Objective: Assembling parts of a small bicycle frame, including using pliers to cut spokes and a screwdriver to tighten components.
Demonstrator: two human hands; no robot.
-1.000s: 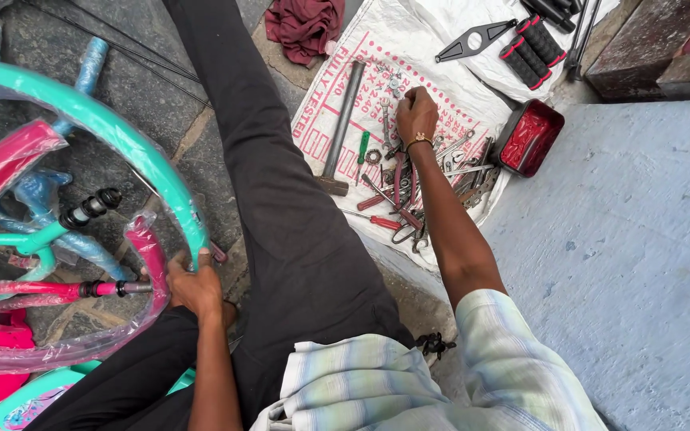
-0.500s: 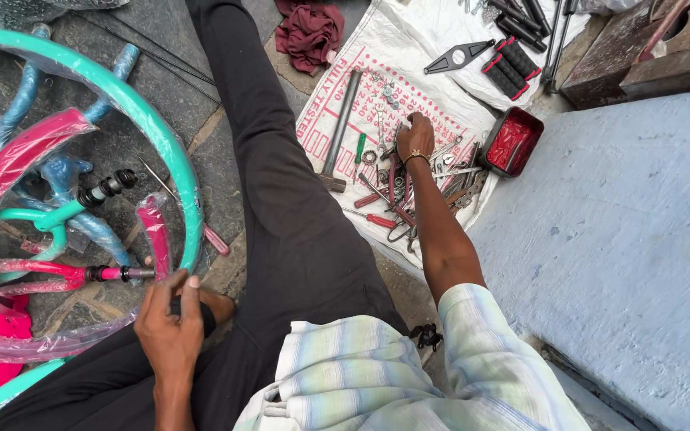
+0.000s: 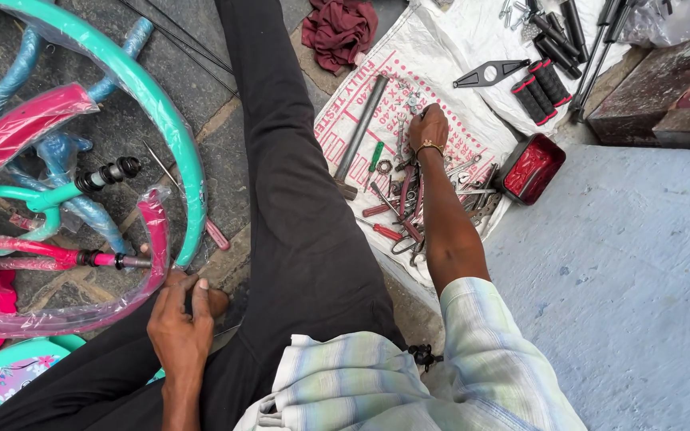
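My right hand (image 3: 428,128) reaches forward onto a white printed sack (image 3: 449,64) spread on the ground, its fingers curled down among loose tools (image 3: 409,199): screwdrivers, pliers, spanners and a long hammer (image 3: 358,136). Whether it grips one of them I cannot tell. My left hand (image 3: 179,323) rests low by my black trouser leg (image 3: 297,215), fingers folded over the edge of a pink plastic-wrapped rim (image 3: 65,315). A teal rim (image 3: 161,120) and a small bicycle frame in teal, blue and pink (image 3: 49,199) lie to the left.
A red tray (image 3: 530,168) sits at the sack's right edge, black handlebar grips (image 3: 541,88) and a flat black spanner (image 3: 489,74) beyond it. A maroon rag (image 3: 339,28) lies at the top. A raised blue-grey slab (image 3: 624,287) fills the right; wooden blocks (image 3: 656,100) stand top right.
My left hand has dropped down and back toward my knee, settling on the pink rim's edge. My right hand has reached a little farther forward over the tools on the sack.
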